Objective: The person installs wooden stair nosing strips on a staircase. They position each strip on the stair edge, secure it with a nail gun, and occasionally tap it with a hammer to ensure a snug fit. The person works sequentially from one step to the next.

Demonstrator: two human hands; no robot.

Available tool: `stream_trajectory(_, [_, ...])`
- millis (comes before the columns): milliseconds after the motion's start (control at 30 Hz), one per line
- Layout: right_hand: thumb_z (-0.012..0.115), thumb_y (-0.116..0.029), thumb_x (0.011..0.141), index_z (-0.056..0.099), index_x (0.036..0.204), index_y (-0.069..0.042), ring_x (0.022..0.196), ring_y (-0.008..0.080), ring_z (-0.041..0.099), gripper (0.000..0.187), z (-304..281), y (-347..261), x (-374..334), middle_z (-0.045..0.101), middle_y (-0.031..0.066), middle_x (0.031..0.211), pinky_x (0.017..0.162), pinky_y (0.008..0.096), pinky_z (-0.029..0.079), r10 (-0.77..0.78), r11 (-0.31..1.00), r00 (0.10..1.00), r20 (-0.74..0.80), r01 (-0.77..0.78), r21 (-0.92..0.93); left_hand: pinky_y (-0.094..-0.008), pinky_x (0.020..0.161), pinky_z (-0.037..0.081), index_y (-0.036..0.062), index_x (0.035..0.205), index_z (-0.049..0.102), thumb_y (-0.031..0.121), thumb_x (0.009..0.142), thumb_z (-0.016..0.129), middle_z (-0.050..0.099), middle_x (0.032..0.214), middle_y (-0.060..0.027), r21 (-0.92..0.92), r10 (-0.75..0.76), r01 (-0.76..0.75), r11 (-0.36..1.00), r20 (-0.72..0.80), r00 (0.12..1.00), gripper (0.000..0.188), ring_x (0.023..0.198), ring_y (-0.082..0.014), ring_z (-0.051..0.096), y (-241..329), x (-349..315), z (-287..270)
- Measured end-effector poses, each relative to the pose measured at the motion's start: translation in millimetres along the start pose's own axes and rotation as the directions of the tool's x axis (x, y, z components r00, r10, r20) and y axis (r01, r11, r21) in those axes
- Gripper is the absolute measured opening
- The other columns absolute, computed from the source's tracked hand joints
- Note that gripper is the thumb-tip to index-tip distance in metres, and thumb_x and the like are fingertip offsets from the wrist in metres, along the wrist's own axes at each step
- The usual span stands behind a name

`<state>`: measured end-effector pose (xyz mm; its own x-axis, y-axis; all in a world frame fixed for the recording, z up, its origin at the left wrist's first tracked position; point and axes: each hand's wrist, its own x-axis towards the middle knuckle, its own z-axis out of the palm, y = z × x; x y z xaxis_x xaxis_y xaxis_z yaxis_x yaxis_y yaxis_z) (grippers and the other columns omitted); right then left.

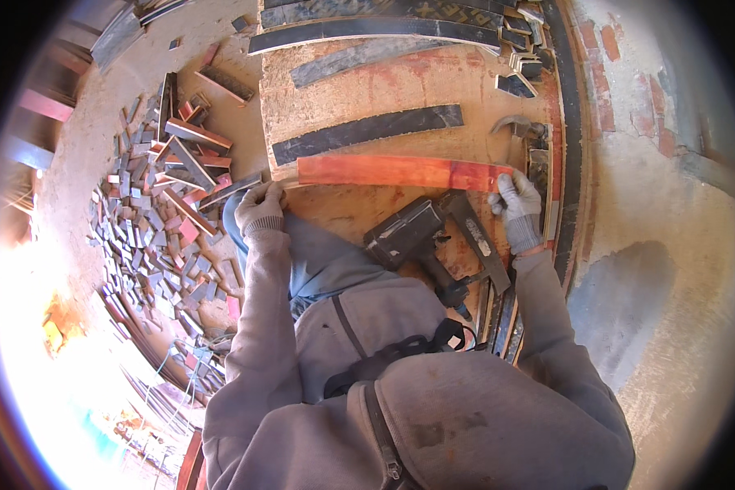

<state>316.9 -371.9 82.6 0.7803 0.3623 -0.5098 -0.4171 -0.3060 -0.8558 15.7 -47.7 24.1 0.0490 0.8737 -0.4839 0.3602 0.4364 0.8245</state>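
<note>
A red-faced wooden board [384, 173] lies crosswise in front of me on a large plywood sheet [359, 86]. My right hand [518, 198], in a pale knitted glove, grips its right end, thumb and fingers closed. My left hand [261, 204], gloved too, is closed on the end of a thin wooden strip [290, 184] that runs along the board's near edge; how far it extends under the board is hidden. A black nail gun [408, 234] rests between my hands, close to my lap. Just beyond the board lies a dark plywood strip [367, 133].
A hammer [518, 125] lies past my right hand. Long dark strips [376, 34] are stacked at the far edge. On the left floor spreads a heap of small wood offcuts [151, 237]. A wall [653, 90] with exposed brick stands at the right.
</note>
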Motion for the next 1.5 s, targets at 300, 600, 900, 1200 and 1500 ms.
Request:
stream_trajectory(300, [0.068, -0.023, 0.101, 0.065, 0.126, 0.000, 0.063, 0.0082, 0.062, 0.034, 32, 20, -3, 0.068, 0.0019, 0.091, 0.052, 0.0217, 0.047, 0.078, 0.997, 0.997, -0.002, -0.078, -0.020, -0.0251, 0.064, 0.057, -0.0022, 0.100, 0.077, 0.010, 0.089, 0.076, 0.074, 0.084, -0.0068, 0.033, 0.005, -0.004, 0.999, -0.013, 1.000, 0.016, 0.073, -0.0122, 0.068, -3, 4, -2])
stream_trajectory(600, [0.075, -0.024, 0.094, 0.060, 0.134, 0.006, 0.064, 0.0113, 0.065, 0.052, 60, 22, -12, 0.072, 0.0078, 0.091, 0.056, 0.0252, 0.053, 0.050, 0.988, 0.974, -0.220, -0.080, -0.129, -0.0289, 0.078, 0.062, -0.0031, 0.120, 0.071, 0.014, 0.088, 0.082, 0.073, 0.109, -0.0129, 0.047, 0.028, -0.032, 0.998, 0.083, 0.996, 0.038, 0.091, -0.0176, 0.071, -7, -10, -8])
stream_trajectory(900, [0.076, -0.022, 0.094, 0.068, 0.123, 0.007, 0.072, 0.0070, 0.061, 0.041, 57, 26, 13, 0.068, -0.0002, 0.089, 0.061, 0.0216, 0.049, -0.115, 0.985, 0.983, -0.142, 0.094, -0.147, -0.0291, 0.075, 0.063, -0.0039, 0.113, 0.073, 0.008, 0.088, 0.080, 0.073, 0.103, -0.0120, 0.018, 0.050, -0.051, 0.999, 0.063, 0.997, 0.029, 0.087, -0.0189, 0.071, 1, 1, -9])
stream_trajectory(1200, [0.074, -0.009, 0.092, 0.070, 0.118, 0.007, 0.087, 0.0097, 0.066, 0.031, 69, 13, 16, 0.075, 0.0081, 0.103, 0.081, 0.0254, 0.053, -0.141, 0.984, 0.969, -0.202, 0.115, -0.134, -0.0303, 0.075, 0.063, -0.0035, 0.116, 0.072, 0.009, 0.090, 0.078, 0.073, 0.105, -0.0131, 0.063, 0.026, -0.027, 0.998, 0.018, 1.000, 0.029, 0.087, -0.0201, 0.071, -3, 7, -7])
stream_trajectory(1500, [0.077, -0.007, 0.091, 0.072, 0.115, 0.006, 0.086, 0.0094, 0.064, 0.028, 66, 25, 22, 0.073, 0.0065, 0.103, 0.075, 0.0220, 0.052, -0.133, 0.988, 0.966, -0.223, 0.113, -0.101, -0.0273, 0.077, 0.059, -0.0027, 0.115, 0.074, 0.011, 0.088, 0.081, 0.075, 0.103, -0.0118, 0.027, 0.024, -0.024, 0.999, -0.007, 1.000, 0.031, 0.086, -0.0168, 0.070, -6, 3, -9])
